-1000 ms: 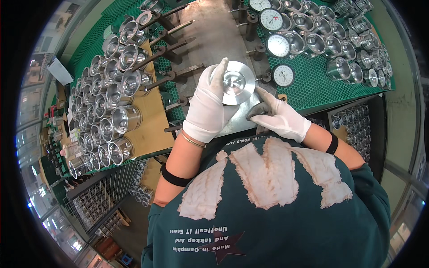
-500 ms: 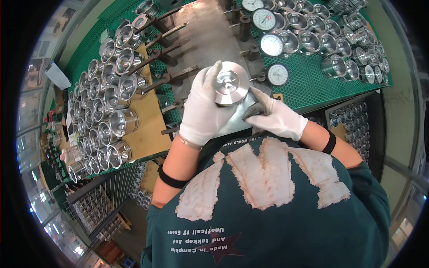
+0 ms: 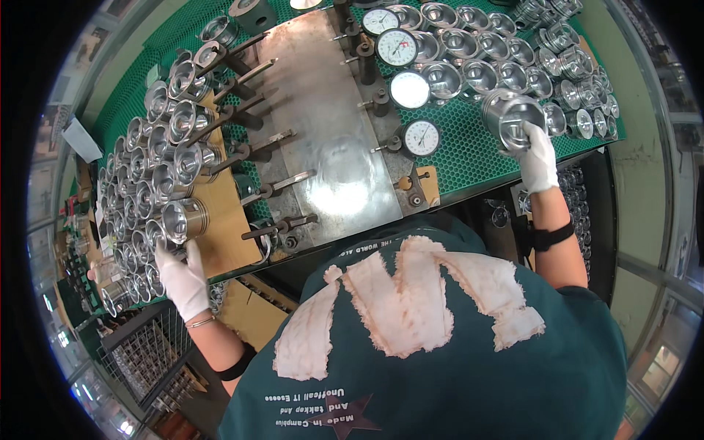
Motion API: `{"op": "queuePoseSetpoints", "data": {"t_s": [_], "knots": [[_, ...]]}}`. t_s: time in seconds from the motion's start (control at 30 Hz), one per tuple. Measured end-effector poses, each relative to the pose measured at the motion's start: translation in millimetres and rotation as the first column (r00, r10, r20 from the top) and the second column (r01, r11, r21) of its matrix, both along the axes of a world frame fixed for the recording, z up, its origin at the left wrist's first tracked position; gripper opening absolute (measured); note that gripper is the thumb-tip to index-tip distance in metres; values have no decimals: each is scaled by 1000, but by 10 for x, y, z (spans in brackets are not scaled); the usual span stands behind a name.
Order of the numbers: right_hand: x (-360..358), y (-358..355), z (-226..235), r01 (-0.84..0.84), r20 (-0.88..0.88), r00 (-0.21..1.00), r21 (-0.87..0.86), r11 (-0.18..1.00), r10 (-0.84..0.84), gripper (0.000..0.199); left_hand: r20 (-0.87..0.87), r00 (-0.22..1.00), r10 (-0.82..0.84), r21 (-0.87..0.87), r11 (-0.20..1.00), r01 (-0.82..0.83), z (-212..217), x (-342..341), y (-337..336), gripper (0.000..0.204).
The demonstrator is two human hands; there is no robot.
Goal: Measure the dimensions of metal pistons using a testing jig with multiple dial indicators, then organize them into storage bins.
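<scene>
**White-gloved hands spread wide, one at each group of silvery metal cups**

Head camera, looking down past a green shirt [image 3: 411, 367] at a workbench.

The right hand [image 3: 539, 158], in a white glove, grips a shiny, open-mouthed, silvery metal cup [image 3: 504, 121] by its rim, fingers at the opening. The cup is at the near edge of the right-hand group of similar metal cups [image 3: 479, 75], over a green perforated mat [image 3: 469, 165]; whether its base touches the mat cannot be told.

The left hand [image 3: 182, 284], also white-gloved, is well apart, thumb and fingers parted at the near side of a silvery, ring-grooved metal cup [image 3: 185, 220] at the corner of the left-hand group. Whether it grips that cup cannot be told. A tan cardboard sheet [image 3: 229, 238] lies beside this group.

Between the hands is a flat grey steel plate [image 3: 315, 125], flanked by dark metal rods [image 3: 282, 183] and round white dial gauges [image 3: 421, 138].

The work looks partway along, judging by many cups on both sides and one in hand. Which cups are finished, and how many remain, cannot be told.
</scene>
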State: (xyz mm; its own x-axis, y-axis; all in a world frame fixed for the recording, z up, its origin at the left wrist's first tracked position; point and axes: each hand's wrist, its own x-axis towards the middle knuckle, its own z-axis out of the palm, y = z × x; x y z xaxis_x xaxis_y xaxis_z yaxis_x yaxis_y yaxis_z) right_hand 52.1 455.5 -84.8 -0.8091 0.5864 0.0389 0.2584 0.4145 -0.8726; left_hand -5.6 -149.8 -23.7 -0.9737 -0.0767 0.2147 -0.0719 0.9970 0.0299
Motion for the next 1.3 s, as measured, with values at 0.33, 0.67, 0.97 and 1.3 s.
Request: {"op": "queuePoseSetpoints", "data": {"t_s": [0.33,0.67,0.97,1.3], "knots": [[-237,234,-970,323,201,947,-602,730,-253,44,236,938,255,-306,936,-177,-353,57,-673,40],[-223,-931,363,-326,-269,939,-499,803,214,49,-60,996,65,724,690,-2,197,325,-47,40],[-380,-2101,671,-847,-239,528,-227,482,815,107,248,775,-581,816,556,156,314,326,1527,24],[-453,-1982,490,-766,145,564,458,450,813,84,-41,693,-720,450,606,656,11,-66,2046,82]]}}
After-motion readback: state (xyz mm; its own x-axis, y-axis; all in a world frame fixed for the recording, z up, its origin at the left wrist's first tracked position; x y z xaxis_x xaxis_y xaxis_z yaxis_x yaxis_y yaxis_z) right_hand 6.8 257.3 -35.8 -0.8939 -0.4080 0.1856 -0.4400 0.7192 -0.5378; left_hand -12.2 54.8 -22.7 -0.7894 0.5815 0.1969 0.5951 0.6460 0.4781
